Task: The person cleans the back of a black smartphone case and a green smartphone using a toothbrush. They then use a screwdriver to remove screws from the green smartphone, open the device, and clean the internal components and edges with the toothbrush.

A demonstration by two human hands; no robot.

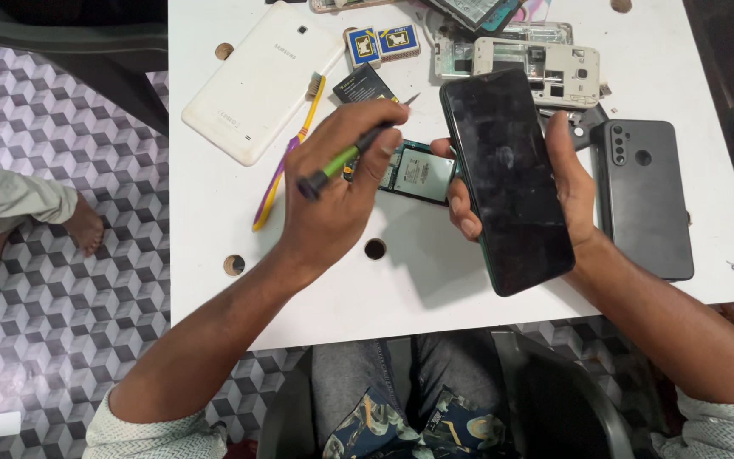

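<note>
While the white table (214,255) carries everything, the work itself sits in the two hands above its near middle: the right hand (554,183) is wrapped around a black smartphone (507,178), thumb on its right edge and fingertips curled over the left edge, holding it tilted with the dark screen up, and the left hand (333,200) is closed around a green-handled screwdriver (354,157) whose thin tip points toward the phone's far left corner. To do this step well, I judge the phone wants a firm, steady grip by its edges and the tip should meet the seam lightly, at a shallow angle, so it does not slip across the glass. Counted from largest down: one white tablet (261,81) lies face down at the far left; one black back cover (643,195) lies to the right, just beside the held phone; one cream phone frame (545,68) lies far off, with at least one more frame or phone partly hidden behind it; one green circuit board (418,174) lies under the hands; one yellow and purple toothbrush (286,161) lies beside the tablet; two small blue boxes (380,42) sit side by side at the far edge.
</note>
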